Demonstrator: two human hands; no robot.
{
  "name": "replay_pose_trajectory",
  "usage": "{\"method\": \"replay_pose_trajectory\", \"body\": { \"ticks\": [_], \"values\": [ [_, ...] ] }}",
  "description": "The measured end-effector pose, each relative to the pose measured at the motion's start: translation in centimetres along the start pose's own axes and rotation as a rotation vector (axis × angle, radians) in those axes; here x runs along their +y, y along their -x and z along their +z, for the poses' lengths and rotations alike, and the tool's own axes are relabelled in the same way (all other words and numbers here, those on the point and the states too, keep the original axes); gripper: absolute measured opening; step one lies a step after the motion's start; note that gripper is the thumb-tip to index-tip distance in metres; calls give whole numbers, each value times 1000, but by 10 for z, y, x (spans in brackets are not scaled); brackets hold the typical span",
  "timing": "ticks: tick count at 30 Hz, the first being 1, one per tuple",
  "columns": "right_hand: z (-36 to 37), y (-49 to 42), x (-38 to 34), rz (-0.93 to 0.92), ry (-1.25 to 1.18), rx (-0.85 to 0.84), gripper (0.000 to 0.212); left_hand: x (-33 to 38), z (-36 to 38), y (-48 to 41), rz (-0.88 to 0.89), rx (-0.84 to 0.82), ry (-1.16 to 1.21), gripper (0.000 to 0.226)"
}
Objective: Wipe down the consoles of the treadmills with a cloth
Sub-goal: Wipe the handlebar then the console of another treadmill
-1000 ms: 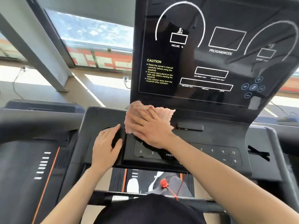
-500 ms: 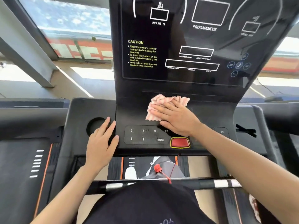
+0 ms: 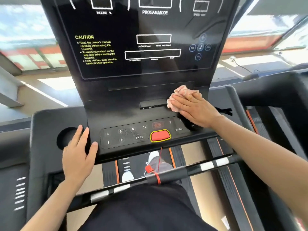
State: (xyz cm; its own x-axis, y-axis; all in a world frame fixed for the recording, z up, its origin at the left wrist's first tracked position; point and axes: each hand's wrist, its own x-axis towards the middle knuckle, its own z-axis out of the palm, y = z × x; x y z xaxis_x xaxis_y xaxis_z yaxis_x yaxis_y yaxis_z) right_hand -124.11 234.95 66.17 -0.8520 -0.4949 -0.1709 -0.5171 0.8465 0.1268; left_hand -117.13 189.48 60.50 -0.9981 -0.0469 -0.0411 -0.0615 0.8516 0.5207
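A black treadmill console fills the middle of the view, with a tall dark display panel above a sloped button deck. My right hand lies flat on a crumpled pink cloth, pressing it onto the right part of the deck just above the MODE buttons and next to a small black ledge. My left hand rests flat, fingers spread, on the console's left front edge beside a round cup holder. It holds nothing.
A red stop button with a yellow rim sits at the deck's front centre. A red safety cord and clip hang onto the black handlebar that crosses below. Neighbouring treadmills stand left and right. Windows lie behind.
My right hand has slid the cloth from the left of the deck across to its right side. My left hand has stayed on the left edge. The view has tilted downward.
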Motion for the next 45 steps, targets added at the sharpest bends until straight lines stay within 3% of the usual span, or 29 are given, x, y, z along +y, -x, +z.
{"method": "replay_pose_trajectory", "body": {
  "ticks": [9,14,21,24,30,38,45],
  "values": [
    [17,39,26,114,-123,-37,54,1,5,2,59,-1,-85,78],
    [31,66,27,304,-287,-16,57,2,5,4,71,17,-105,76],
    [67,85,-13,575,-537,259,50,2,5,6,83,25,-116,75],
    [71,87,-35,582,-500,357,47,1,7,5,87,25,-124,75],
    [53,84,-64,523,-357,395,43,-1,6,5,88,22,-136,75],
    [53,69,-64,609,-258,158,59,-3,5,5,85,24,-137,73],
    [45,31,-118,587,-277,144,61,-3,7,4,79,27,-154,72]
  ]
}}
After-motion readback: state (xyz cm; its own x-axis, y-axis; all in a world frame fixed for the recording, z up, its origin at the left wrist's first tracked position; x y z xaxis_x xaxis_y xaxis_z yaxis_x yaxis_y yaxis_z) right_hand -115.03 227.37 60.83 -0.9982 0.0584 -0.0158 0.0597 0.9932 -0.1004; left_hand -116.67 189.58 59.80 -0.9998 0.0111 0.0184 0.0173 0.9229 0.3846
